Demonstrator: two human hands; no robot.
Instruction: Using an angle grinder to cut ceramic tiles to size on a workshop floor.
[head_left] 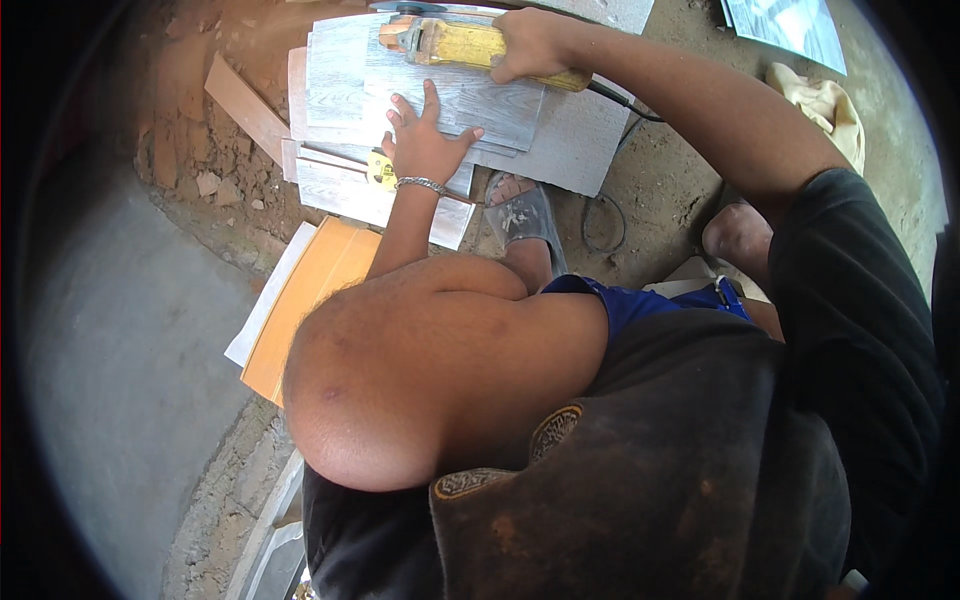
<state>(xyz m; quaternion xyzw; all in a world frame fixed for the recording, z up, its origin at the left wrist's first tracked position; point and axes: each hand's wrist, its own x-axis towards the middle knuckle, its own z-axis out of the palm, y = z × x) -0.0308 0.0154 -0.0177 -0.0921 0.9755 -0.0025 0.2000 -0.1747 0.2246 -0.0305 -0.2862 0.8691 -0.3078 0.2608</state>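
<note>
A: ok so what's each hand doing here?

B: The right hand (528, 45) is wrapping its fingers round the yellow body of an angle grinder (465, 43), so that's a firm grip. The left hand (425, 140) isn't gripping anything. It's lying palm down with the fingers splayed, pressing on a grey wood-grain panel (335, 90).

A: And where's the grinder sitting?

B: Up near the far edge of the panel, above the left hand's fingertips, with its head pointing left. The disc (408, 8) is showing at the top, right by that edge. Can't tell if it's spinning or actually touching the panel. A black cable (620, 98) is trailing off the back end to the right.

A: What else is lying around?

B: The panel is resting on a loose stack of other pieces. A small yellow object (380, 170) is peeking out by the left wrist, partly covered, so no clue what it is. Nearer the knee, an orange-brown board (310, 300) is lying at a slant. A foot in a dusty grey sandal (525, 215) is resting just below the stack, and reddish rubble (200, 190) is spreading out on the left.
</note>
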